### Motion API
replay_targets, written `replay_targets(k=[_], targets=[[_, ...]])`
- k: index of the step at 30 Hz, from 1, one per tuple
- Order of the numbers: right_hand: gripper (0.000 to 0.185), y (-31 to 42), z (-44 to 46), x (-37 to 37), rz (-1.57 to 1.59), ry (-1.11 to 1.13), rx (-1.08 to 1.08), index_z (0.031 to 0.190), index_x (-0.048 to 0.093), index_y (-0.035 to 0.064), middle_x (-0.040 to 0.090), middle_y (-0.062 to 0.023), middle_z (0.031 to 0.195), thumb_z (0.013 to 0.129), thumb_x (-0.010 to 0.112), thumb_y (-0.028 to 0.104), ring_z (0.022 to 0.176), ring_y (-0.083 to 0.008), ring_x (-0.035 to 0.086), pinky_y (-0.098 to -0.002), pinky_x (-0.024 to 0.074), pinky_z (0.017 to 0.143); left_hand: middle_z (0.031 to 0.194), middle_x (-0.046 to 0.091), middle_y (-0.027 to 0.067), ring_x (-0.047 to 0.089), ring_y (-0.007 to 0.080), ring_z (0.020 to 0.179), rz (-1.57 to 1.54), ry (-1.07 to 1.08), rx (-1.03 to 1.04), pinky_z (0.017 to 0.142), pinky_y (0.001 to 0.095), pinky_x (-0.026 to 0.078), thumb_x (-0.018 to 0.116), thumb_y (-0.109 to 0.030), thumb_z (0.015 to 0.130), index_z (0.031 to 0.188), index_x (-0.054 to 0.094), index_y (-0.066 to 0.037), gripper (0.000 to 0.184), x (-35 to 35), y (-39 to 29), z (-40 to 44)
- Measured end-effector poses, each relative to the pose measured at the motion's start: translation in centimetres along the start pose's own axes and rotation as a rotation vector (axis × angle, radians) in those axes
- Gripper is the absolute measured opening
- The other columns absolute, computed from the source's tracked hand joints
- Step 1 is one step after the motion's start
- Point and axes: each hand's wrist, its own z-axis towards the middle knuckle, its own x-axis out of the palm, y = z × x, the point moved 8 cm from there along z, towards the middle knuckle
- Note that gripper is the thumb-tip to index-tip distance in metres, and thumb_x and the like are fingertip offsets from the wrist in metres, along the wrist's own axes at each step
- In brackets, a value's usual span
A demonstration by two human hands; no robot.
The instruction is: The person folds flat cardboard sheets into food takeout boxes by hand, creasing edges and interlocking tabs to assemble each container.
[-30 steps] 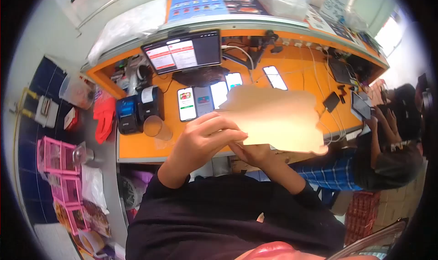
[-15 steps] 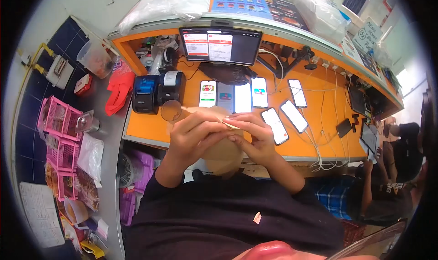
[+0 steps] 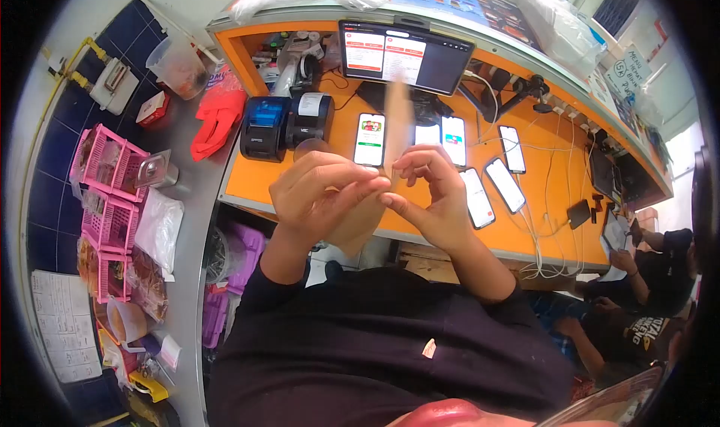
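A thin brown sheet, which looks like paper, hangs tilted in front of me, seen nearly edge-on; its upper part is blurred. My left hand pinches its edge between thumb and fingertips. Close on the other side is my right hand, its fingers curled and apart from the thumb. The right thumb tip lies by the left fingertips; whether it touches the sheet I cannot tell. Behind the hands, several phones, one a phone with a green button, lie on the orange desk.
A monitor stands at the back of the desk, with a blue-black printer to its left. White cables trail over the right side. Pink baskets line the steel counter. Other people are at the right.
The brown sheet has swung up to nearly edge-on. My right fingers have come away from the pinch with my left hand. The view has shifted, moving the desk rightward.
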Motion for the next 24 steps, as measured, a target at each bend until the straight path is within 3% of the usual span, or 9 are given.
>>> replay_targets(k=[5,8,11,17,18,21,22,24], targets=[[0.04,3.4,0.2,0.6,-0.18,0.039,-0.212,0.105,0.067,0.0052,0.064,-0.0093,0.106,0.071,0.085,0.017,0.089,-0.019,0.059,-0.0311,0.0468,0.074,0.076,0.069,0.0069,0.066,0.017,0.064,-0.168,0.047,0.025,0.054,0.0261,0.052,0.084,-0.01,0.069,0.09,0.071,-0.005,0.025,0.3,-0.7,0.5],[0.028,1.7,-0.9,1.2,0.01,0.13,-0.1,0.097,0.071,0.0051,0.067,-0.007,0.096,0.073,0.083,0.013,0.086,-0.0194,0.059,-0.0308,0.0464,0.073,0.078,0.068,0.0074,0.067,0.0176,0.067,-0.192,0.094,0.109,0.056,0.0269,0.053,0.084,-0.011,0.07,0.093,0.071,-0.004,0.027,0.9,-0.9,0.5],[0.015,1.0,-1.8,0.3,0.07,-0.038,0.029,0.087,0.074,0.0052,0.068,-0.0043,0.084,0.074,0.08,0.008,0.08,-0.0188,0.059,-0.03,0.0458,0.071,0.083,0.067,0.008,0.068,0.0178,0.07,-0.098,0.154,0.235,0.055,0.0269,0.053,0.083,-0.015,0.07,0.098,0.071,-0.002,0.033,1.6,-1.8,0.8],[0.015,6.0,-2.8,-1.4,-0.329,-0.19,-0.325,0.084,0.075,0.0051,0.066,-0.0034,0.081,0.069,0.079,0.002,0.065,-0.0156,0.054,-0.0279,0.0424,0.057,0.107,0.062,0.0096,0.068,0.0138,0.07,0.068,0.335,-0.08,0.057,0.0241,0.054,0.088,-0.019,0.064,0.104,0.072,-0.008,0.044,1.9,-2.0,-0.3],[0.021,6.5,-3.2,-1.3,-0.36,-0.211,-0.399,0.087,0.076,0.0051,0.063,-0.0026,0.081,0.067,0.078,-0.001,0.061,-0.0154,0.051,-0.0278,0.041,0.054,0.109,0.061,0.0089,0.068,0.014,0.07,0.073,0.367,-0.107,0.057,0.0232,0.053,0.084,-0.013,0.067,0.104,0.074,-0.011,0.039,1.8,-1.8,-0.6],[0.024,7.4,-3.5,-1.6,-0.373,-0.283,-0.448,0.09,0.077,0.0053,0.058,-0.0022,0.083,0.067,0.078,-0.002,0.062,-0.0153,0.051,-0.0275,0.0412,0.054,0.107,0.063,0.0057,0.069,0.016,0.07,0.068,0.349,-0.157,0.057,0.0279,0.056,0.078,-0.011,0.072,0.107,0.073,-0.018,0.036,1.4,-1.3,-0.4],[0.028,7.8,-3.4,-1.8,-0.386,-0.307,-0.467,0.092,0.077,0.0056,0.055,-0.0019,0.083,0.066,0.078,-0.002,0.062,-0.015,0.051,-0.0264,0.041,0.053,0.112,0.063,0.0073,0.07,0.0173,0.073,0.045,0.332,-0.212,0.062,0.0287,0.057,0.076,-0.009,0.074,0.106,0.073,-0.015,0.033,1.7,-1.3,-0.3],[0.027,7.5,-3.3,-1.5,-0.377,-0.277,-0.497,0.093,0.077,0.0058,0.055,-0.0023,0.085,0.067,0.079,-0.001,0.063,-0.0135,0.051,-0.0256,0.0403,0.053,0.113,0.064,0.0077,0.07,0.0184,0.077,-0.032,0.306,-0.106,0.064,0.0289,0.057,0.074,-0.007,0.075,0.104,0.073,-0.012,0.029,1.5,-1.4,-0.4]])
